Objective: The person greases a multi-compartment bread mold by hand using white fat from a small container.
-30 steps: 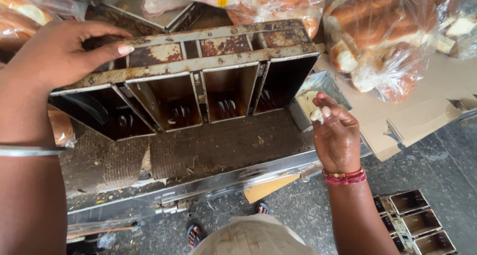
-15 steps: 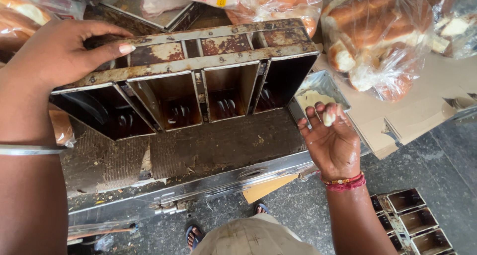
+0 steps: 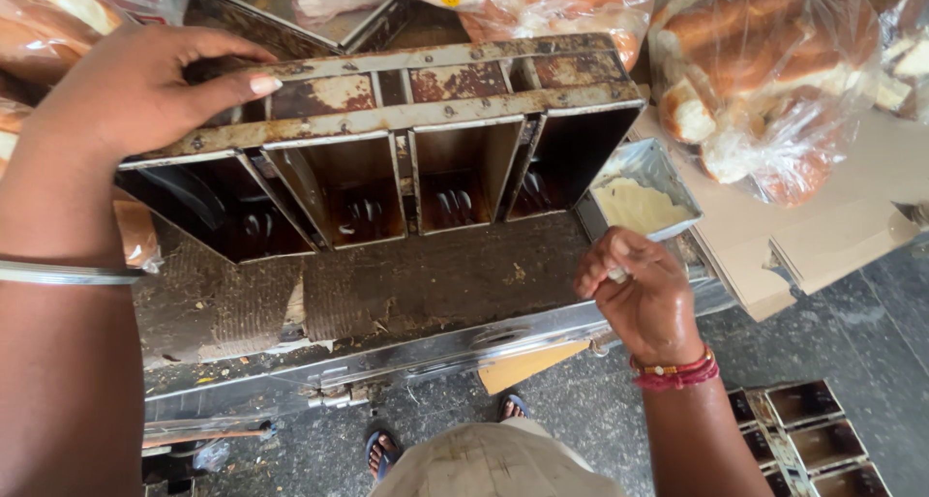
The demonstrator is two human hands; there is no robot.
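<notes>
Four-cavity bread tin (image 3: 387,158) tipped on its side on the desk (image 3: 416,284) | left hand (image 3: 135,90) fingers clamped on tin's top edge | right hand (image 3: 644,294) right of tin, fingers curled together beside grease tray (image 3: 644,202)

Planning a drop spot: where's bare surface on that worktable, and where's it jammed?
Free: the dark worktop between the tipped four-slot loaf tin and the metal front edge, left of the right hand. Crowded: behind the tin, bagged bread and trays; at right, the small grease tin and cardboard.
</notes>
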